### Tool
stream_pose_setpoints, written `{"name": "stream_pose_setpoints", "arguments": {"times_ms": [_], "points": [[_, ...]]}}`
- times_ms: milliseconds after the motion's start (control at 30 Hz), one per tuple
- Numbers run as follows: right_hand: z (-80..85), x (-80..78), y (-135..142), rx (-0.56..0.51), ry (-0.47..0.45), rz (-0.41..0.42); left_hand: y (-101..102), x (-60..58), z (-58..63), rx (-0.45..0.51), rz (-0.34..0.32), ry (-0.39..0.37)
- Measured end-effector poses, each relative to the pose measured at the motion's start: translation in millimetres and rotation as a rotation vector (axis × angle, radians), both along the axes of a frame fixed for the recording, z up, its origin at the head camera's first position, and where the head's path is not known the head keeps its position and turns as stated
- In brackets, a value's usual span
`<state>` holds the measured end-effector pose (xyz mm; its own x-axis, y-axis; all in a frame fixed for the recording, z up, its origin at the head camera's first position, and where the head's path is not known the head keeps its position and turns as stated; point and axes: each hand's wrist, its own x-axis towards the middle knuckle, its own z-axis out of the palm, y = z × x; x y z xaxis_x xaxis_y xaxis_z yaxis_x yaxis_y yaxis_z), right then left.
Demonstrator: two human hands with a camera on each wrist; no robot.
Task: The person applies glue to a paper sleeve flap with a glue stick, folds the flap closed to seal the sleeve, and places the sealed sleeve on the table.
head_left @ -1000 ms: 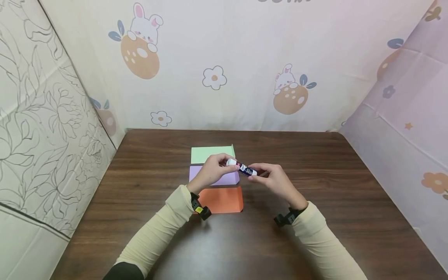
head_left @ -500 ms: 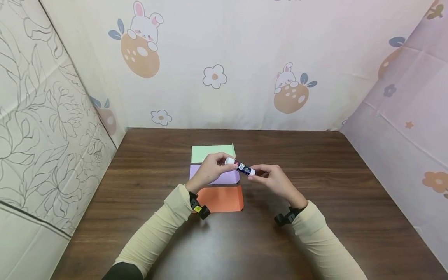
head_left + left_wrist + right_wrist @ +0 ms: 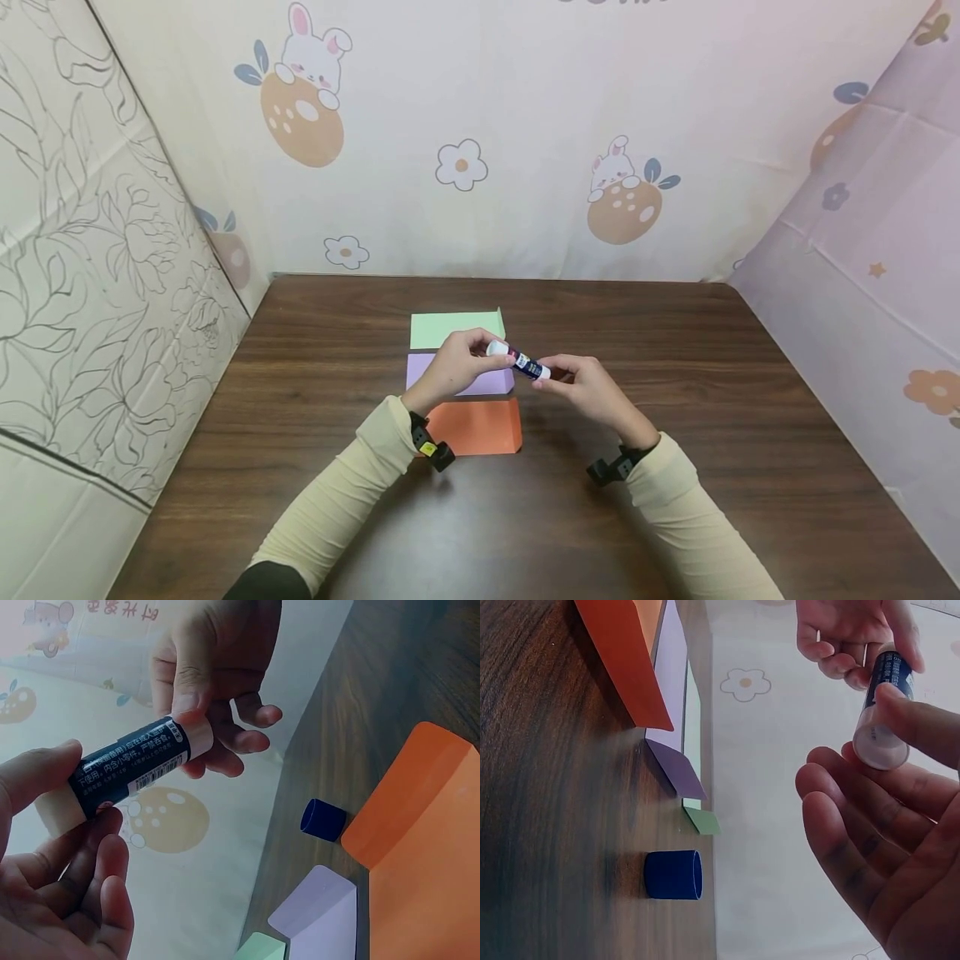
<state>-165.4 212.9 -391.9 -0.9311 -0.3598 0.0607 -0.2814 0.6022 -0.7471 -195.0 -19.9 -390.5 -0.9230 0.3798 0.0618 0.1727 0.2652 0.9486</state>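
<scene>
Both hands hold a glue stick (image 3: 522, 362) with a dark blue label and white ends, tilted above the table. My left hand (image 3: 453, 367) pinches its upper left end between thumb and fingers. At the lower right end, the thumb and fingertips of my right hand (image 3: 591, 388) grip the white base (image 3: 882, 744). In the left wrist view, small print and a barcode show on the label (image 3: 135, 763). A dark blue cap (image 3: 673, 875) lies on its side on the table, hidden in the head view. Behind and below the hands lie orange (image 3: 476, 429), purple (image 3: 487, 383) and green (image 3: 450, 330) paper pieces.
The papers form a column on the brown wooden table (image 3: 675, 350), each with a folded flap at its right end. Printed cloth (image 3: 525, 225) hangs behind the table and at the right. A panel with flower line drawings (image 3: 112, 233) stands at the left.
The glue stick and the left hand shifted slightly left, then slightly back right. The label faces a little differently. Both hands keep their hold, and the papers lie as before.
</scene>
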Motion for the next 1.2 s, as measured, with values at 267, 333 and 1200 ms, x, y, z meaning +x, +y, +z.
{"name": "stream_pose_setpoints", "arguments": {"times_ms": [267,333,1200], "points": [[-2.7,-0.9,1.7,-0.031,0.01,0.023,-0.9,0.9,0.8,-0.004,-0.013,-0.005],[-3.5,-1.4,2.0,-0.035,0.002,0.035,-1.2,0.8,1.1,-0.007,-0.02,-0.008],[-9.1,-5.8,3.9,-0.17,-0.161,0.085,-3.8,4.1,3.9,0.006,0.031,-0.019]]}}
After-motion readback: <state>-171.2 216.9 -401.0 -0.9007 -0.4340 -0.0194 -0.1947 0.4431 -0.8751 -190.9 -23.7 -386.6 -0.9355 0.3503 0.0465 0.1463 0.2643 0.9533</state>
